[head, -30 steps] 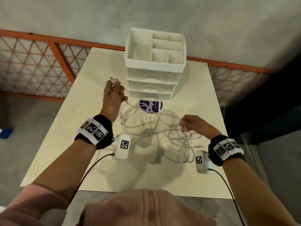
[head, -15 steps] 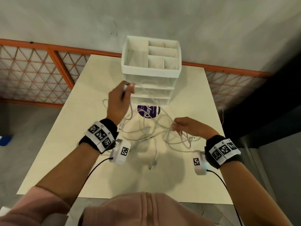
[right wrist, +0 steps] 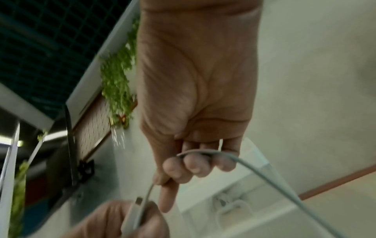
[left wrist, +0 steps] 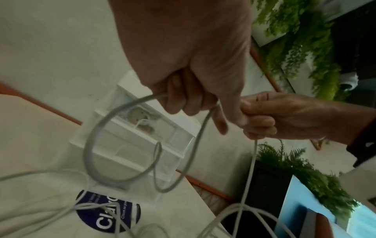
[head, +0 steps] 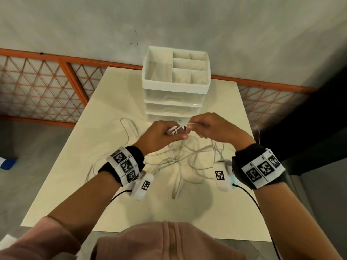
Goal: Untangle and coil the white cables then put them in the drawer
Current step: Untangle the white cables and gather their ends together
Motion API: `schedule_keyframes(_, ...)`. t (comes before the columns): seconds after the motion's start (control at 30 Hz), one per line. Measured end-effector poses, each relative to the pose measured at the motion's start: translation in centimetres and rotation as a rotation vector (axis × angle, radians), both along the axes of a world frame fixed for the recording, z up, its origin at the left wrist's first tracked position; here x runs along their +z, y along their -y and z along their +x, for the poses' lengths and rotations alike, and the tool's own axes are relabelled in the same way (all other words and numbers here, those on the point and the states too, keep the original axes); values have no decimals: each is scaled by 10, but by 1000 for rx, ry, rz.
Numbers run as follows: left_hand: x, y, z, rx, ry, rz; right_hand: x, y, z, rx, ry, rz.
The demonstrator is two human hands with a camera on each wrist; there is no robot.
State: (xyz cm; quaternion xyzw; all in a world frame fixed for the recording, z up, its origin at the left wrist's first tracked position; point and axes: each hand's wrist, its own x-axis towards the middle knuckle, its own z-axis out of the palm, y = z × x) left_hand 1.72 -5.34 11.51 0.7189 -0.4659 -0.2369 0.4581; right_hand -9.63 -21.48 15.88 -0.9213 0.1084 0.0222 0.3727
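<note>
White cables [head: 185, 162] in a loose tangle on the counter [head: 105, 128], strands rising to both hands. Left hand [head: 161, 135] fisted around cable ends; right hand [head: 210, 128] pinching a strand, touching the left. Drawer unit [head: 174, 94] just behind, drawers closed. Round blue sticker [left wrist: 107, 211] on the counter in front of it.

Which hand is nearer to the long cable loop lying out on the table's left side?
Left. The left hand is raised just right of the cable loop; the right hand is farther right, beyond the left hand.
</note>
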Motion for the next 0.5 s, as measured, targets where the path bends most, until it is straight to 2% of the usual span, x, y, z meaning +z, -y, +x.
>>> schedule_keyframes(0.07, 3, 0, 3, 47, 16, -46, 7, 3, 4, -41, 47, 25)
schedule_keyframes(0.13, 5, -6, 18, 164, 88, -166, -4, 16, -2, -59, -9, 17)
schedule_keyframes(0.27, 9, -25, 56, 423, 211, -351, -68, 42, -27, -67, -269, 32)
schedule_keyframes(0.37, 5, -37, 70, 554, 254, -354, -104, 50, -42, -77, -405, -41)
schedule_keyframes(0.43, -7, -43, 74, 581, 269, -269, -111, 55, -43, -119, -360, -18)
schedule_keyframes(0.5, -22, -50, 76, 578, 295, -158, -102, 59, -37, -194, -145, 69)
